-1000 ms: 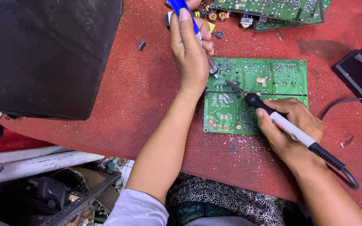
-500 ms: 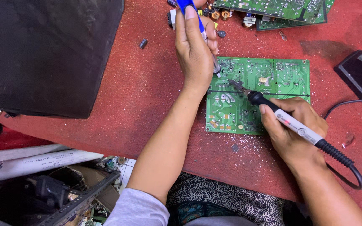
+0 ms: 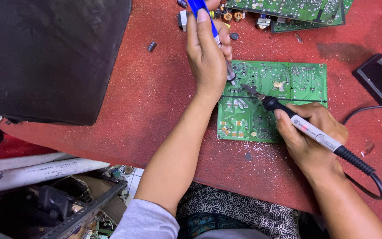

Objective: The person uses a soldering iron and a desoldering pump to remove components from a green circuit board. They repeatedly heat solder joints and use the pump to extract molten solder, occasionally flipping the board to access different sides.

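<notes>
A flat matte black panel [image 3: 49, 57] covers the left of the coarse red mat [image 3: 155, 110], with a small dark cylindrical capacitor [image 3: 151, 46] lying loose beside it. The left hand [image 3: 206, 55] is closed around a blue-barrelled pump [image 3: 204, 17], its slim metal tip set on the green board [image 3: 273, 102], which lies flat mid-mat. The right hand [image 3: 310, 135] is closed in a pen grip on the iron [image 3: 303, 127], white-bodied with a ribbed black cord end, its point touching the board just beside the pump tip.

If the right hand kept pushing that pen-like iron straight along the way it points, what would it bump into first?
The right hand aims the soldering iron up-left, its tip over the green circuit board. Straight on, it would likely meet the blue tool's tip held by the left hand, though depth is unclear.
</notes>
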